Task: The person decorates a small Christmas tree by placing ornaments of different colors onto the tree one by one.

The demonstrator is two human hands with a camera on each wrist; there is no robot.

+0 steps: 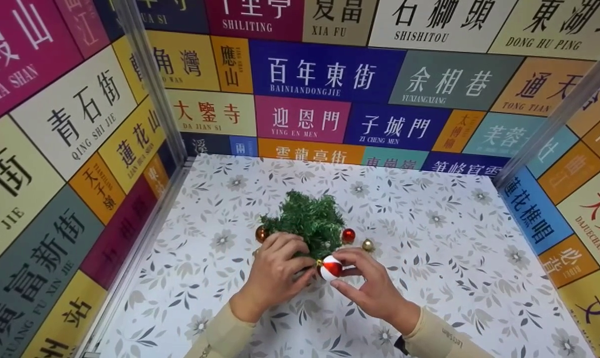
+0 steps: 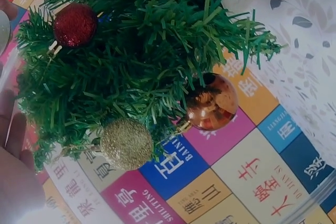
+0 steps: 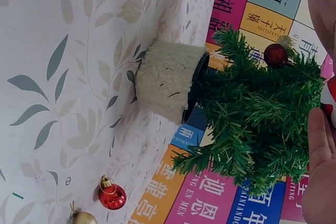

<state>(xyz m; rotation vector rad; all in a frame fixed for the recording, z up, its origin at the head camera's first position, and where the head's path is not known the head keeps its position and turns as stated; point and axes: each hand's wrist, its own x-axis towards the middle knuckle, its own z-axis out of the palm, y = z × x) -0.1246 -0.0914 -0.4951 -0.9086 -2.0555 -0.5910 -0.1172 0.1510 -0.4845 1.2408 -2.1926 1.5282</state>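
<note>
1. Beige sleeves (image 1: 225, 330) sit nearest the head cam. Right hand (image 1: 367, 278) has the red-and-white ball (image 1: 331, 268) between thumb and fingers, just in front of the little tree (image 1: 315, 214). Left hand (image 1: 280, 268) is curled in and seems to pinch at its gold cap (image 1: 319, 262) (contact's tiny, so don't quote me). My read: prepping that ball for hanging.

2. Left wrist: dark red glitter ball (image 2: 75, 24), gold glitter ball (image 2: 126, 144) and copper ball (image 2: 212, 100) look already hung, so I'd guess partway done. Both hands are cut off at the edge; can't judge grip from here.

3. Right wrist: tree's upright in its fluffy pot (image 3: 170, 80), picture turned sideways. Shiny red ball (image 3: 112, 193) and plain gold ball (image 3: 84, 217) sit on the table (image 3: 31, 35). Next move probably calls for guiding the cap end onto a free branch, the other hand steadying the ball.
</note>
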